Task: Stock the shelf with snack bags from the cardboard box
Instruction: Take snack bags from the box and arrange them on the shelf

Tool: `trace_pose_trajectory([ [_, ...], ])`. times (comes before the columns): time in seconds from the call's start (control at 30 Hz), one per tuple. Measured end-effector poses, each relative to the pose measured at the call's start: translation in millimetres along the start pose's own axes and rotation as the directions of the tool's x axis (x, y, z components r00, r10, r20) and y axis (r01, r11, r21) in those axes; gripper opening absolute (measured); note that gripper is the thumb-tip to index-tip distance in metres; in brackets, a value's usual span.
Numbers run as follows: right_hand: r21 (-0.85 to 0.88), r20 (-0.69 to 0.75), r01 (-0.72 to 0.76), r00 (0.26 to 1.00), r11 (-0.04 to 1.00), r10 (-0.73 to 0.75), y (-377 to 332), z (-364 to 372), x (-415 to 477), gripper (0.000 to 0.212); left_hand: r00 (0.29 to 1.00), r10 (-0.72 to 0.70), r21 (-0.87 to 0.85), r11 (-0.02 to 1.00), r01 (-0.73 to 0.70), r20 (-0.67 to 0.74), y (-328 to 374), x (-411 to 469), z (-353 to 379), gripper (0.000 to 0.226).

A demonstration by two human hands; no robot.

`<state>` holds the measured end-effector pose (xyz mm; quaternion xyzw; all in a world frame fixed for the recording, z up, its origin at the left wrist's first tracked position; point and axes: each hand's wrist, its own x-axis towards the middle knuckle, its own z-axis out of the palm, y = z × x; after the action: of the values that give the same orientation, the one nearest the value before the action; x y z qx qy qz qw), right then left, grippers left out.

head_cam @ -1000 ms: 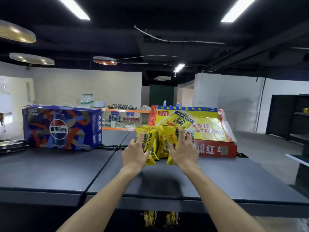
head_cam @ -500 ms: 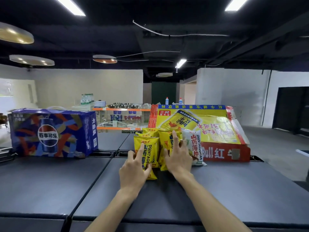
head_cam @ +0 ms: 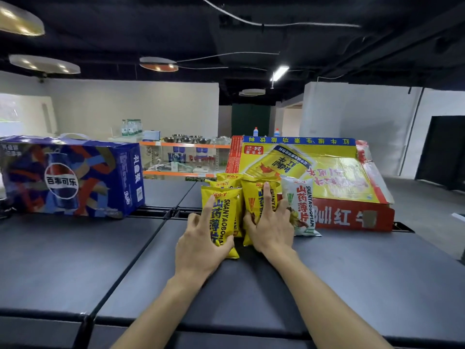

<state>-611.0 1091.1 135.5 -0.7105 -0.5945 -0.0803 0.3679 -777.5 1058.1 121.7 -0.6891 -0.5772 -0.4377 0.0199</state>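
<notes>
Several yellow snack bags (head_cam: 224,217) stand upright in a tight cluster on the dark shelf top (head_cam: 352,273). My left hand (head_cam: 198,245) rests against the front-left yellow bag, fingers straight and spread. My right hand (head_cam: 270,222) presses flat on the yellow bag (head_cam: 254,197) beside it, fingers straight. A white snack bag (head_cam: 300,205) stands just right of my right hand and touches it. Directly behind the bags lies the red and yellow cardboard box (head_cam: 352,215), with its printed lid tilted up.
A blue cola carton (head_cam: 68,177) sits at the left on the same shelf top. A gap between panels (head_cam: 161,214) runs behind the bags. Beyond it stands an orange rack (head_cam: 186,159) with bowls and bottles. A dark shelving unit (head_cam: 442,152) stands far right.
The yellow bags have come down from a slightly raised hold to stand on the shelf top under both hands. A white bag has appeared beside my right hand.
</notes>
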Motion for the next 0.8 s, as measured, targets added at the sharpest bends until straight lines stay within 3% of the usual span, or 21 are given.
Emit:
trace_pose_trajectory([
  [0.1,0.047,0.023,-0.001,1.000,0.999,0.000,-1,-4,-4,0.091,0.999,0.034,-0.152,0.988,-0.033,0.004,-3,-2,-2,0.090],
  [0.4,0.139,0.273,-0.073,0.961,0.988,0.032,1,-28,-10,0.105,0.996,0.071,-0.189,0.980,-0.059,0.061,-7,-6,-5,0.087],
  [0.63,0.230,0.214,-0.039,0.977,0.972,-0.012,-1,-32,-10,0.105,0.996,0.090,-0.205,0.975,-0.089,-0.005,-9,-3,-3,0.075],
  [0.8,0.193,0.237,-0.043,0.972,0.980,-0.004,1,-26,-7,0.111,0.996,0.055,-0.173,0.984,-0.043,0.066,-10,-1,0,0.081],
])
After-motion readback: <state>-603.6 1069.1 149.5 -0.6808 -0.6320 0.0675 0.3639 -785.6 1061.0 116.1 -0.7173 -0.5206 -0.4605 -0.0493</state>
